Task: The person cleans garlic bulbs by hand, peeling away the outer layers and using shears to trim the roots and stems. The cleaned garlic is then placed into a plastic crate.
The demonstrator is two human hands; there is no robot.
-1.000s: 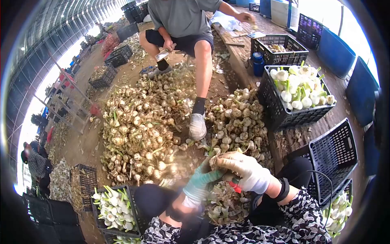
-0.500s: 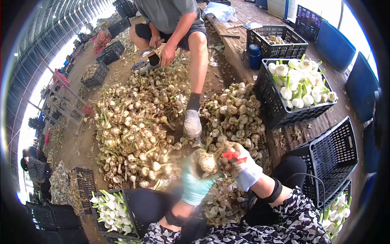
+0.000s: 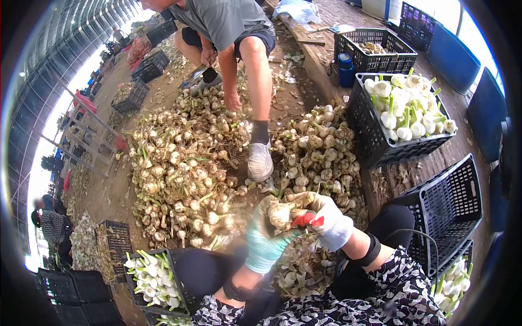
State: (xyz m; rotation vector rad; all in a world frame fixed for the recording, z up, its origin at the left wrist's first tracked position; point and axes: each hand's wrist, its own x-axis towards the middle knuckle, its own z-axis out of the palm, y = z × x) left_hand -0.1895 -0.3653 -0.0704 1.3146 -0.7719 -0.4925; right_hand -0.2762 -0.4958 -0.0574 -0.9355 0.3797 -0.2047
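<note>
In front of my knees, my left hand (image 3: 265, 242), in a teal and white glove, is closed around a garlic bulb (image 3: 279, 216) with brownish outer skin. The bulb's stem points right, towards my right hand (image 3: 330, 223). That hand wears a pale glove, and its fingers are bent in close beside the bulb and stem. A bright red piece (image 3: 309, 219) shows at those fingers; I cannot tell what they grip. Below both hands lie loose garlic skins (image 3: 302, 274). Beyond them spreads a heap of untrimmed garlic (image 3: 182, 168), with another heap (image 3: 315, 146) to the right.
A person (image 3: 225, 27) sits opposite, one shoe (image 3: 260, 162) between the heaps. Cleaned white garlic fills a black crate (image 3: 370, 130) at right and another crate (image 3: 182, 304) at lower left. Near my right knee stands a tilted black crate (image 3: 451, 201). A blue jar (image 3: 346, 71) stands farther back.
The bulb and stem have turned between my hands, and more of the stem shows. The person opposite has leaned forward and lowered one hand to the heap.
</note>
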